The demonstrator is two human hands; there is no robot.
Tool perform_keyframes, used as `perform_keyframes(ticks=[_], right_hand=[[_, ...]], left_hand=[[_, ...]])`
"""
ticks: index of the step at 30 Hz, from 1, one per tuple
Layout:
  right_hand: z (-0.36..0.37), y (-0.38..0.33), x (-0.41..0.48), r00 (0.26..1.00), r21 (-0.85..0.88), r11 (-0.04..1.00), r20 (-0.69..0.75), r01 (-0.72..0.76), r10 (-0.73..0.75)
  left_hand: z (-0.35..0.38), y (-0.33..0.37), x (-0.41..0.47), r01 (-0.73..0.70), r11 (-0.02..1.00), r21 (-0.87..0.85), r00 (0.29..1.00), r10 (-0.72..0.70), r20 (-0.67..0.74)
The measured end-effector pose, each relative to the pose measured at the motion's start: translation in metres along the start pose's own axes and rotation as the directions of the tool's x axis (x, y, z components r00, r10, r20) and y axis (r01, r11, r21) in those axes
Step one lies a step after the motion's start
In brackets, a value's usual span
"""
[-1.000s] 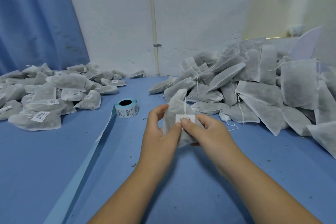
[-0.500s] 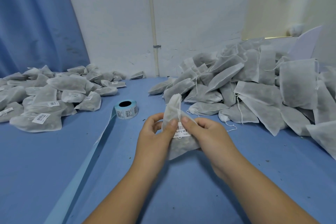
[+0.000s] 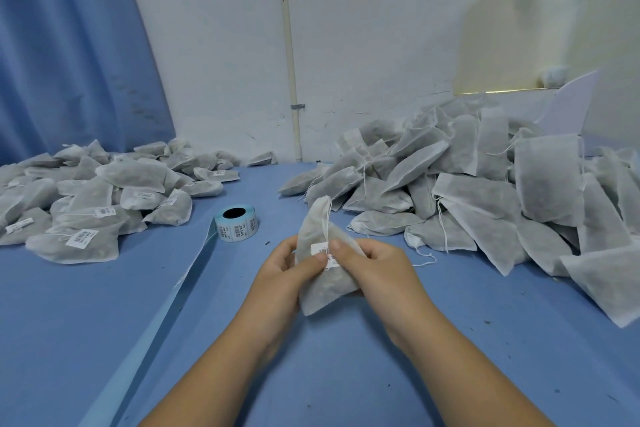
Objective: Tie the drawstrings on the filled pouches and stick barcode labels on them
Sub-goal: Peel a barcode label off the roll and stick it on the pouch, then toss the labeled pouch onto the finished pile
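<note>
You are holding a filled, whitish fabric pouch [image 3: 322,288] upright, its gathered neck pointing up and its drawstring [image 3: 325,218] hanging down the front. A white barcode label [image 3: 320,249] is sitting on its face. The label roll [image 3: 237,224] is lying beyond, between labelled pouches [image 3: 104,198] at left and unlabelled pouches [image 3: 485,191] at right.

White scuffed wall [image 3: 374,45] behind, thin pipe [image 3: 289,45] upright on it. Blue curtain [image 3: 69,45] left. Blue worktop [image 3: 86,315]. Pale blurred panel [image 3: 519,28] upper right.

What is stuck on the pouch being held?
A white barcode label sits on the pouch, pinned by the thumbs of the left hand and right hand. They cover part of its print.
</note>
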State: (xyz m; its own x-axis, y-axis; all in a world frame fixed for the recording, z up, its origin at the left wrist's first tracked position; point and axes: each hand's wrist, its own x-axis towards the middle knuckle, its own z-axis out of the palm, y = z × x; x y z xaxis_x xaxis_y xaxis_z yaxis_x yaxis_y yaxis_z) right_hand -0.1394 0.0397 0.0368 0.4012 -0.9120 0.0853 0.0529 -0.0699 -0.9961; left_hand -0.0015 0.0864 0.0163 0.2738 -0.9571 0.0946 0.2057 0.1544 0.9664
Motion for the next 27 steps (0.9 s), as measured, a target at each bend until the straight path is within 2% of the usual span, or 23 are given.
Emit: perform_keyframes(ticks=[3,8,11,14,17,20,27], right_hand=[[0.001,-0.001,-0.005,0.988,-0.035,0.999,0.154,-0.01,0.015],[0.008,-0.002,-0.009,0.965,-0.084,0.996,0.26,-0.001,0.023],[0.018,0.0,-0.01,0.967,-0.041,0.999,0.253,-0.027,0.036],[0.033,0.001,-0.005,0.967,0.029,0.994,0.237,-0.103,0.093],[0.051,-0.002,0.004,0.964,0.089,0.982,0.225,-0.164,0.141],[0.07,-0.006,0.014,0.959,0.119,0.976,0.24,-0.18,0.148],[0.114,-0.015,0.049,0.955,0.119,0.972,0.243,-0.203,0.17]], left_hand=[[-0.005,0.003,-0.001,0.014,0.999,0.05,0.997,-0.01,-0.075],[-0.016,0.01,-0.005,0.02,0.99,0.141,0.983,0.007,-0.182],[-0.025,0.023,-0.012,-0.013,0.943,0.333,0.989,0.061,-0.135],[-0.045,0.04,-0.017,-0.019,0.879,0.476,0.998,0.048,-0.049],[-0.071,0.058,-0.015,0.007,0.884,0.468,0.996,0.034,-0.079],[-0.102,0.069,-0.008,0.013,0.916,0.401,0.979,0.071,-0.192],[-0.175,0.071,0.024,0.002,0.947,0.321,0.861,0.162,-0.482]])
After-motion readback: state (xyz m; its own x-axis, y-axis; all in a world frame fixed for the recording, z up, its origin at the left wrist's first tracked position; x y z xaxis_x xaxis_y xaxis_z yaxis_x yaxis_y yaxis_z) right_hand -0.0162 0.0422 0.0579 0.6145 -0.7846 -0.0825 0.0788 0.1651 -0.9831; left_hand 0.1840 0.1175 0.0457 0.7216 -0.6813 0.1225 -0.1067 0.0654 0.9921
